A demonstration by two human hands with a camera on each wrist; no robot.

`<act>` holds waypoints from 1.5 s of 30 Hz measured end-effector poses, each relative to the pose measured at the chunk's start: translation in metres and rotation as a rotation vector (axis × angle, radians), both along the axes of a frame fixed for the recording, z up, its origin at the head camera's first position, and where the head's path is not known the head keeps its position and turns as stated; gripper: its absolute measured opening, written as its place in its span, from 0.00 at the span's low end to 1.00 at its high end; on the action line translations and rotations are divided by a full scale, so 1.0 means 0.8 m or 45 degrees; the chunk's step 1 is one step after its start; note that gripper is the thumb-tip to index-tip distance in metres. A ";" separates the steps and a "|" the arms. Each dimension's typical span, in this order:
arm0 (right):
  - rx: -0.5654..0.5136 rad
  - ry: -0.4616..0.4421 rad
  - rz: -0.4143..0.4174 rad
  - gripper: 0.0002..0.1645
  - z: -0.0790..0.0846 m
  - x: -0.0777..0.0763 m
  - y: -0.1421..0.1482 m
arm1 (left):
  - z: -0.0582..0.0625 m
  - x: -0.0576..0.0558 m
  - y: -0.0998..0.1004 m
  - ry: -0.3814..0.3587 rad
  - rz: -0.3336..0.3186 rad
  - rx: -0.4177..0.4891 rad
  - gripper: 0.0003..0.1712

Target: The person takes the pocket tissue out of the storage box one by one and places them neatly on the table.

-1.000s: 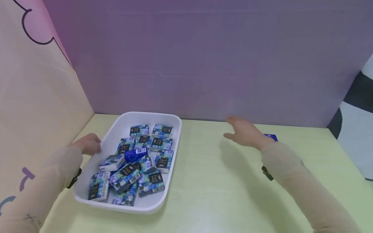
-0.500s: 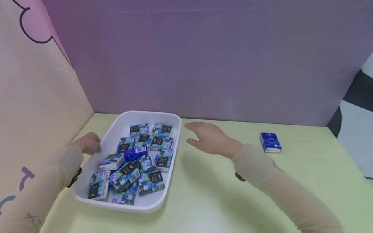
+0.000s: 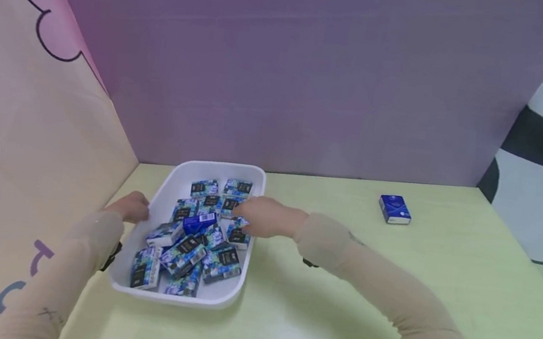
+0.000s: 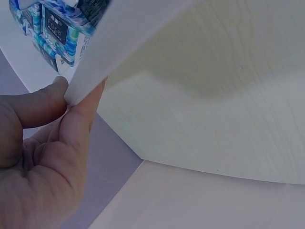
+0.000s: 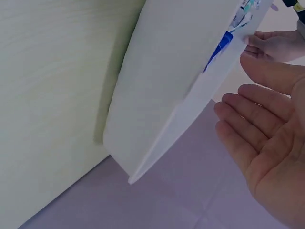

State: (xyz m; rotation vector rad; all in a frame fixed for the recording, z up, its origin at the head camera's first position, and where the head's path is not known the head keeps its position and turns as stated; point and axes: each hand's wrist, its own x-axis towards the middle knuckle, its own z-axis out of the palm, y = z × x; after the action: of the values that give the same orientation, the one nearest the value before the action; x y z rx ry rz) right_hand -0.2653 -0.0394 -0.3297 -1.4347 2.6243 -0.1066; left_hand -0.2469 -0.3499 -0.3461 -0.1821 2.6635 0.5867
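Note:
A white plastic basket on the table holds several pocket tissue packs with blue floral print and black labels. One plain dark-blue tissue pack lies on top of them. My left hand pinches the basket's left rim between thumb and fingers; the left wrist view shows the thumb inside the wall and the fingers outside. Over the right rim hovers my right hand, covering part of the packs beneath. In the right wrist view its fingers are relaxed and slightly bent, with nothing in them.
Another dark-blue tissue pack lies alone at the back right of the pale yellow table. A purple panel stands along the back edge. Printed panels flank the left and right sides.
My right hand has moved left from near the lone blue pack, which it partly hid, to above the basket's right side. My left hand has stayed on the rim.

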 end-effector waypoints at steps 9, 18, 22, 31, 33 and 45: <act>0.173 -0.076 -0.091 0.19 -0.027 -0.011 -0.025 | -0.001 -0.001 0.004 0.002 0.005 -0.006 0.29; 0.234 -0.119 -0.195 0.19 -0.041 -0.011 -0.034 | 0.002 0.001 0.012 0.041 -0.005 -0.020 0.28; 0.248 -0.084 -0.194 0.20 -0.041 -0.011 -0.040 | 0.004 0.000 0.010 0.039 -0.001 -0.023 0.28; 0.286 -0.066 -0.239 0.19 -0.045 -0.017 -0.054 | 0.005 -0.001 0.003 0.021 0.034 -0.042 0.29; 0.281 -0.107 -0.274 0.19 -0.048 -0.018 -0.056 | 0.004 0.000 0.002 0.026 0.038 -0.038 0.29; 0.355 -0.238 -0.383 0.22 -0.052 -0.020 -0.062 | 0.000 0.004 0.006 0.045 0.056 0.003 0.27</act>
State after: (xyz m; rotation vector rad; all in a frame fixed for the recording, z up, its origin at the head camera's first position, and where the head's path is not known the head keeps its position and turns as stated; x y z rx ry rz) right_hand -0.2813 -0.0887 -0.3716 -0.8929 2.5570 0.0861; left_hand -0.2437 -0.3449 -0.3458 -0.2326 2.6986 0.6128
